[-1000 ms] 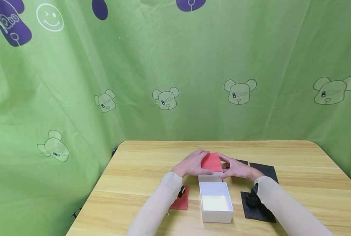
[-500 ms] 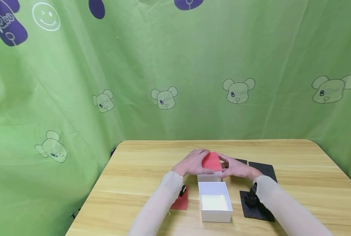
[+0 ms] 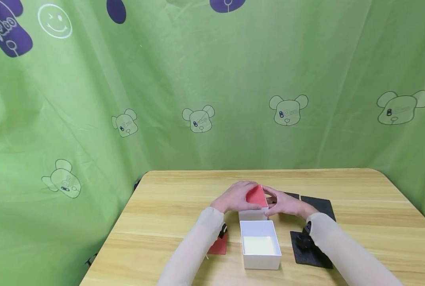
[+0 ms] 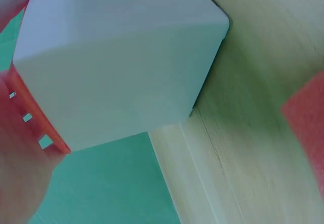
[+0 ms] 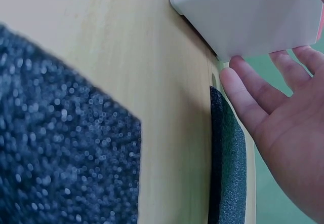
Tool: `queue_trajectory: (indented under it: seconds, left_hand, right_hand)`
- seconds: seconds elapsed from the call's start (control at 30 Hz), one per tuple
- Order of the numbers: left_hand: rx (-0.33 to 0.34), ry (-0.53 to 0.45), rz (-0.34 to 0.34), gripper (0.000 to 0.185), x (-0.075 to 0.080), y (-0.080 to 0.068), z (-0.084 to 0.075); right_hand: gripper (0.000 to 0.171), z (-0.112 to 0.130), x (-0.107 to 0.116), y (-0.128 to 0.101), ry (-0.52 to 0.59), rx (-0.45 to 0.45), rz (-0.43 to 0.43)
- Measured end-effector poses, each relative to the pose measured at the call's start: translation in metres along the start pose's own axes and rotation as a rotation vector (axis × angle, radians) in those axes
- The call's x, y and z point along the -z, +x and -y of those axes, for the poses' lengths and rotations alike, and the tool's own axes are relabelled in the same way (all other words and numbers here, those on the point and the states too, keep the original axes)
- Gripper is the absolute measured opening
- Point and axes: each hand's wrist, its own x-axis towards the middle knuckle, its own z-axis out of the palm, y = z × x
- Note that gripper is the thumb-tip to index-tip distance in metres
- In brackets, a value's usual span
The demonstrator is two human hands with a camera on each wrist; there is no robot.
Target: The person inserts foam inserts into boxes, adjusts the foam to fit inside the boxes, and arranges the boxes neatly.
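Observation:
A white box (image 3: 252, 215) stands at the middle of the table with a red sheet (image 3: 256, 196) over its top. Across that sheet lies my left hand (image 3: 235, 197), its thumb along the near edge and its fingers toward the far side. In the left wrist view the red sheet's edge (image 4: 40, 115) runs along the box's edge under the hand. My right hand (image 3: 287, 204) holds the box at its right side, thumb at the near corner. In the right wrist view its fingers (image 5: 253, 87) are spread, with fingertips at the box's edge.
A second white box (image 3: 261, 262), open at the top, stands nearer on the wooden table (image 3: 155, 222). Another red sheet (image 3: 217, 247) lies by my left forearm. Black sheets (image 3: 319, 205) lie on the right, one under my right forearm. A green curtain (image 3: 233, 147) hangs behind.
My left hand has shifted slightly right over the red sheet, covering more of it. My right hand stays at the box's side.

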Motion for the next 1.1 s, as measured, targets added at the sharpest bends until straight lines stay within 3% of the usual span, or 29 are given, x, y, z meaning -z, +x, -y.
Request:
queue_trajectory:
  seconds: [0.33, 1.1]
  left_hand:
    - [-0.054, 0.021, -0.032, 0.076, -0.0041, -0.0017, 0.0025]
    - [-0.078, 0.032, -0.063, 0.056, -0.0074, -0.0014, 0.0039]
  right_hand:
    - [0.101, -0.0017, 0.0008, 0.0010, 0.015, 0.009, 0.002]
    - [0.102, -0.0004, 0.0017, 0.0025, -0.013, -0.009, 0.001]
